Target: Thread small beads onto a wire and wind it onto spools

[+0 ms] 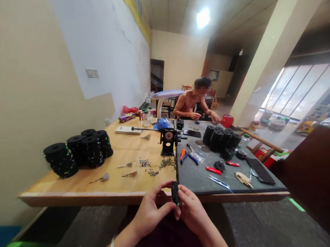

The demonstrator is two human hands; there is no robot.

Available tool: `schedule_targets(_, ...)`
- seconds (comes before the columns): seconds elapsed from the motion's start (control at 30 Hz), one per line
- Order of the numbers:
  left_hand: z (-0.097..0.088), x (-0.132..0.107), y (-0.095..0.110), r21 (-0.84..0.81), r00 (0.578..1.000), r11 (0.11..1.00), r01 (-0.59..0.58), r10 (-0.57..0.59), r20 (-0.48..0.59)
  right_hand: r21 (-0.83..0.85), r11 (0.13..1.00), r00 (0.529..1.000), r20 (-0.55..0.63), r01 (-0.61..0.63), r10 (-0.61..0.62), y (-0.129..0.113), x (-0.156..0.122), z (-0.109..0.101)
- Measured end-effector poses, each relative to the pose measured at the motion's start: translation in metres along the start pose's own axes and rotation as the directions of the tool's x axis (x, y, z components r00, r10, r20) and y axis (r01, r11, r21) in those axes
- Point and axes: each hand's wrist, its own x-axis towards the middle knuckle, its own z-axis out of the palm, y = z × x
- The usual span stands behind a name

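Both my hands meet just in front of the near table edge, holding a small black disc-shaped spool (pixel 175 192) upright between them; a green speck shows on its rim. My left hand (pixel 151 211) pinches it from the left with thumb and fingers closed. My right hand (pixel 191 209) closes on it from the right. A bracelet sits on my left wrist.
A wooden table (pixel 74 185) carries stacks of black spools (pixel 78 151), small loose parts (pixel 156 165), a black winding device (pixel 168 139) and a desk lamp (pixel 164 101). The grey mat (pixel 194 176) holds pliers (pixel 187 157), scissors (pixel 218 181), red tools and more black spools (pixel 220 139). Another person sits at the far end.
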Motion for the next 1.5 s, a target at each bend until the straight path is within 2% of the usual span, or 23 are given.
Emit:
schedule_targets(0.1,-0.002,0.002,-0.005,0.247,0.986,0.955,-0.162,0.166,0.003,0.009,1.000,0.999,-0.040,-0.028,0.029,0.001,0.000,0.009)
schedule_targets(0.13,-0.003,0.002,-0.005,0.264,0.982,0.946,-0.187,0.191,0.011,-0.001,0.999,0.998,-0.051,-0.041,0.040,0.002,0.000,0.010)
schedule_targets(0.23,-0.006,0.004,-0.004,0.198,0.979,0.960,-0.196,0.204,-0.022,-0.084,0.995,0.997,-0.064,-0.050,0.045,0.010,-0.002,0.013)
schedule_targets(0.33,-0.011,0.009,0.001,0.143,0.979,0.975,-0.171,0.185,-0.089,-0.331,0.943,0.995,-0.086,0.018,-0.049,0.020,-0.008,0.014)
schedule_targets(0.4,-0.016,0.013,0.003,0.156,0.977,0.973,-0.172,0.189,-0.103,-0.606,0.788,0.984,-0.050,0.105,-0.170,0.023,-0.014,0.013)
schedule_targets(0.5,-0.026,0.019,0.001,0.196,0.978,0.966,-0.170,0.190,-0.089,-0.887,0.409,0.967,0.135,0.216,-0.218,0.016,-0.023,0.016)
schedule_targets(0.6,-0.033,0.021,-0.002,0.256,0.990,0.958,-0.133,0.143,-0.021,-0.947,0.116,0.934,0.266,0.299,-0.239,-0.004,-0.026,0.023)
schedule_targets(0.63,-0.034,0.021,-0.002,0.275,0.993,0.954,-0.121,0.120,0.021,-0.943,0.047,0.917,0.307,0.329,-0.253,-0.013,-0.025,0.025)
schedule_targets(0.7,-0.035,0.019,-0.001,0.294,0.992,0.951,-0.091,0.060,0.113,-0.927,-0.014,0.896,0.367,0.375,-0.251,-0.029,-0.020,0.026)
schedule_targets(0.73,-0.035,0.016,0.001,0.288,0.986,0.955,-0.073,0.026,0.164,-0.927,-0.004,0.897,0.365,0.376,-0.247,-0.036,-0.016,0.025)
schedule_targets(0.8,-0.033,0.011,0.005,0.240,0.962,0.970,-0.043,-0.024,0.271,-0.937,0.101,0.920,0.304,0.336,-0.246,-0.043,-0.008,0.019)
schedule_targets(0.87,-0.029,0.005,0.010,0.141,0.922,0.990,-0.022,-0.034,0.385,-0.917,0.291,0.951,0.212,0.273,-0.225,-0.040,0.000,0.010)
schedule_targets(0.93,-0.026,0.001,0.013,0.006,0.888,1.000,0.015,-0.016,0.460,-0.844,0.495,0.977,0.143,0.204,-0.159,-0.027,0.004,0.000)
schedule_targets(1.0,-0.025,-0.001,0.012,-0.089,0.897,0.995,0.041,0.003,0.442,-0.749,0.653,0.993,0.097,0.114,-0.062,-0.006,0.003,-0.007)
schedule_targets(1.07,-0.025,0.002,0.008,-0.097,0.948,0.995,0.012,0.019,0.316,-0.697,0.717,0.997,0.065,0.023,0.032,0.015,-0.003,-0.011)
schedule_targets(1.13,-0.026,0.006,0.003,-0.026,0.985,0.999,-0.031,0.035,0.170,-0.701,0.712,0.996,0.044,-0.029,0.084,0.026,-0.013,-0.010)
schedule_targets(1.17,-0.027,0.008,0.002,0.032,0.993,0.998,-0.053,0.049,0.112,-0.729,0.684,0.997,0.041,-0.017,0.069,0.027,-0.017,-0.007)
schedule_targets(1.27,-0.030,0.013,-0.001,0.282,0.992,0.952,-0.122,0.112,0.050,-0.841,0.535,0.997,0.063,0.076,-0.042,0.012,-0.025,0.007)
schedule_targets(1.33,-0.032,0.013,0.000,0.425,0.988,0.892,-0.152,0.119,0.102,-0.903,0.403,0.986,0.110,0.150,-0.122,-0.005,-0.022,0.014)
schedule_targets(1.4,-0.034,0.011,0.001,0.497,0.977,0.852,-0.162,0.068,0.203,-0.927,0.315,0.973,0.157,0.204,-0.169,-0.019,-0.014,0.017)
schedule_targets(1.47,-0.036,0.008,0.002,0.480,0.953,0.864,-0.149,-0.004,0.303,-0.928,0.298,0.968,0.176,0.224,-0.181,-0.025,-0.004,0.013)
schedule_targets(1.5,-0.036,0.006,0.003,0.430,0.937,0.894,-0.126,-0.034,0.347,-0.920,0.321,0.969,0.173,0.223,-0.179,-0.024,0.000,0.009)
